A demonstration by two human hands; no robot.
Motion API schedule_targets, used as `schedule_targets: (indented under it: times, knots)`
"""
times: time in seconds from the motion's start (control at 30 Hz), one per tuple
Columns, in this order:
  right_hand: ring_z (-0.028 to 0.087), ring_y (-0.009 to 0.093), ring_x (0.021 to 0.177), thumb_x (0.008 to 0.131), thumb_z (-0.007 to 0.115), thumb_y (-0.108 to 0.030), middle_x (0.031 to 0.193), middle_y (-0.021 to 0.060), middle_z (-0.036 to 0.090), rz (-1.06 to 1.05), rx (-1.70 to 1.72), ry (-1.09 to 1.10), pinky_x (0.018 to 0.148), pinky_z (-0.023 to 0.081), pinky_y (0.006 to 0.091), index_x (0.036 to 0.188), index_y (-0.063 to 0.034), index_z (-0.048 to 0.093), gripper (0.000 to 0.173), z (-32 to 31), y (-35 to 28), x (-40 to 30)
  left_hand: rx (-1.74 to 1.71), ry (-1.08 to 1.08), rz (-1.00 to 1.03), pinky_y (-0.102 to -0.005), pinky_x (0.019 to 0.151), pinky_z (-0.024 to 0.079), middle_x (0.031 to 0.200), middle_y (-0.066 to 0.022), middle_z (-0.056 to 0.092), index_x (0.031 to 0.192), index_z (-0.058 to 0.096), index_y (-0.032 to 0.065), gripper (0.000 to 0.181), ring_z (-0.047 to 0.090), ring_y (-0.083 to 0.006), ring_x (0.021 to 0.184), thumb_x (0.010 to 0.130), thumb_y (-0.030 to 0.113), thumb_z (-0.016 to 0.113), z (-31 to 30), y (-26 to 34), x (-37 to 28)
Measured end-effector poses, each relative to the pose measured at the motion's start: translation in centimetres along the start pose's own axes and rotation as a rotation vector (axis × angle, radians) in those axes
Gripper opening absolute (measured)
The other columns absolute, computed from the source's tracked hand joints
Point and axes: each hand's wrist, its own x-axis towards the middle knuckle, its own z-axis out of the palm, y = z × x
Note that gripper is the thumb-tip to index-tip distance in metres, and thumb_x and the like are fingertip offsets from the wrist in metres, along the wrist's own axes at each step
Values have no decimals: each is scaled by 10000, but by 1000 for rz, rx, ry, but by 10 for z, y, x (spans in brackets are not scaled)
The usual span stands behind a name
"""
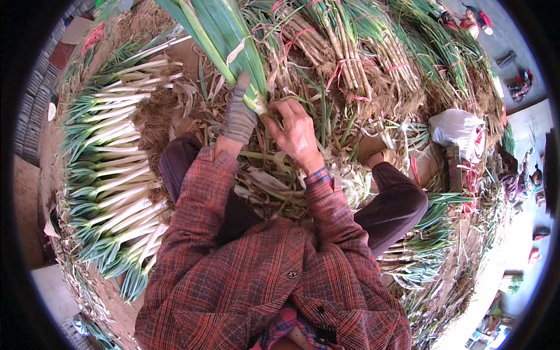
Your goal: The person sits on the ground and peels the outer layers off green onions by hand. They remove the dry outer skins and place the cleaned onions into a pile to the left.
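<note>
My left hand (238,111), in a grey knitted glove with bare fingertips hidden by leaves, grips a large green onion (234,48) around its lower leaves. Those broad green leaves point away from me, and a dry, pale leaf strip clings to them. My bare right hand (292,129) is at the onion's pale end, its thumb and forefinger against it; how tightly they pinch is unclear. Trimmed-looking white-stalked green onions (120,162) lie in a long row at my left, roots towards me. Loose peeled leaves (267,179) litter the ground between my legs.
Unpeeled onion bundles (350,72) tied with pink strips lie ahead and to the right. A white plastic bag (457,129) rests on a support at the right. More green onions (420,258) lie beside my right leg. People (470,22) are farther off at the right edge.
</note>
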Motion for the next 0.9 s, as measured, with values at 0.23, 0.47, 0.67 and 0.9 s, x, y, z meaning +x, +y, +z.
schedule_targets:
  times: [0.23,0.47,0.67,0.9]
  knots:
    - [551,329,748,714,650,-67,814,137,545,-6,15,-216,669,453,380,862,-3,548,191,-12,11,8,-49,19,-60,-313,729,477,975,-44,572,1131,498,41,417,557,-182,843,814,277,633,16,-1,-14]
    - [549,339,788,706,642,-37,842,151,536,-13,44,-208,682,451,384,914,-3,549,230,-12,9,1,-88,-38,-138,-320,754,476,979,-47,577,1140,510,73,396,559,-185,882,813,257,637,-6,-6,1]
    - [556,335,816,686,664,-31,875,143,554,-97,-56,-199,703,462,387,971,-22,564,302,-14,-1,5,57,17,-153,-311,700,492,949,-54,588,1122,517,70,381,575,-193,827,805,238,645,-1,-6,-5]
    - [558,315,816,680,677,-22,879,127,571,-109,-32,-173,713,463,375,979,-32,569,318,-5,7,-2,2,10,-168,-308,649,512,899,-60,596,1096,527,63,379,599,-204,758,791,242,662,-8,-11,-3]
